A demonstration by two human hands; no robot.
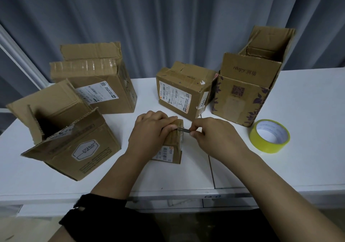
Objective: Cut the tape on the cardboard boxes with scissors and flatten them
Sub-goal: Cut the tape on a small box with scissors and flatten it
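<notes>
Small box (171,146) stands on table (186,176), left hand (151,129) fingers (168,120) curled over its top, gripping. Right hand (214,135) pinches thin blade (183,129), tip at taped top edge, just beside left fingertips. Risk: blade slips off tape, nicks those fingers; light box could tip or skid under sideways push. Larger boxes (97,84), tape roll (268,146) stand around.

small box (176,148) on table (280,167), four boxes (179,92) behind — tape roll (265,144) right
</notes>
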